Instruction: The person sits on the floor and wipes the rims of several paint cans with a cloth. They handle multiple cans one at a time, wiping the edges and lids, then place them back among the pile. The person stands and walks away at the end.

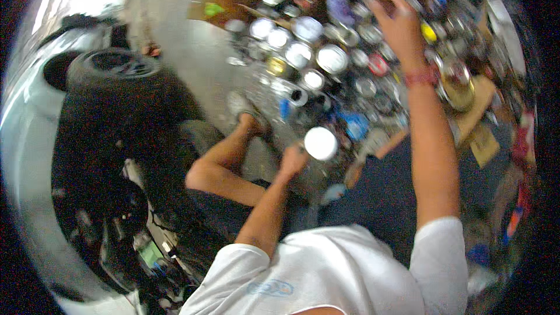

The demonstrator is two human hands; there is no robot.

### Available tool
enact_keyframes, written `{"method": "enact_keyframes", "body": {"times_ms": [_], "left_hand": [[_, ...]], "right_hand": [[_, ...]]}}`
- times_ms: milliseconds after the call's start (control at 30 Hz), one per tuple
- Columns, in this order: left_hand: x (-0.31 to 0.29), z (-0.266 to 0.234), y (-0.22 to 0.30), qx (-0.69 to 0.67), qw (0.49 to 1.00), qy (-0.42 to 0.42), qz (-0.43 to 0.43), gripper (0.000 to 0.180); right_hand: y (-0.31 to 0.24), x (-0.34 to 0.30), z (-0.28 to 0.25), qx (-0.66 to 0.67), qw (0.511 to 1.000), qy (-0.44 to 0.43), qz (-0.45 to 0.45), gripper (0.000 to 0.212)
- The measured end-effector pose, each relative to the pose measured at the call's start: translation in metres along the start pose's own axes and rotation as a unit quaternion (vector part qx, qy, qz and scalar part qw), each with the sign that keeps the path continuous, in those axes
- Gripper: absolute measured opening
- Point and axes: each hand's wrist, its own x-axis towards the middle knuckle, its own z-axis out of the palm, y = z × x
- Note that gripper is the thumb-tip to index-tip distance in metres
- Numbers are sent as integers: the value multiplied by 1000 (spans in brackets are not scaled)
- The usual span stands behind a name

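Observation:
My left hand [293, 159] is closed at the edge of a round white-topped container [321, 143], low in front of my body. Glare on its top hides any detail, and its sides do not show. My right hand [401, 26] reaches far forward over a crowd of cans and jars, thumb and fingers curved apart. Nothing plain shows between them; the fingertips are blurred. A purple-sided container [340, 9] stands just left of that hand, and a red-topped can [378, 64] is below it.
Several silver-topped cans [332, 59] crowd the floor ahead. Blue plastic [354, 125] lies nearer me, and cardboard [484, 144] is at the right. On the left stands a pale car body [26, 157] with a wheel [114, 64]. A person's shod foot [242, 108] rests beside the cans.

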Motion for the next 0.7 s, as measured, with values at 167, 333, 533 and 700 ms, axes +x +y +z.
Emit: {"method": "enact_keyframes", "body": {"times_ms": [167, 333, 533, 700], "left_hand": [[-5, -2, 15, -42, 994, 55, 82, 47], [-17, -18, 38, -60, 997, 53, 14, 46], [0, -6, 13, -53, 998, 27, -37, 43], [7, 4, -19, -80, 996, 22, 40, 43]], "right_hand": [[-4, 2, -1, -9, 1000, -14, 14, 29], [-4, -3, -1, 1, 1000, -5, 15, 28], [3, -1, -1, 11, 1000, -3, 2, 31], [0, -5, 2, 15, 1000, -10, -3, 33]]}}
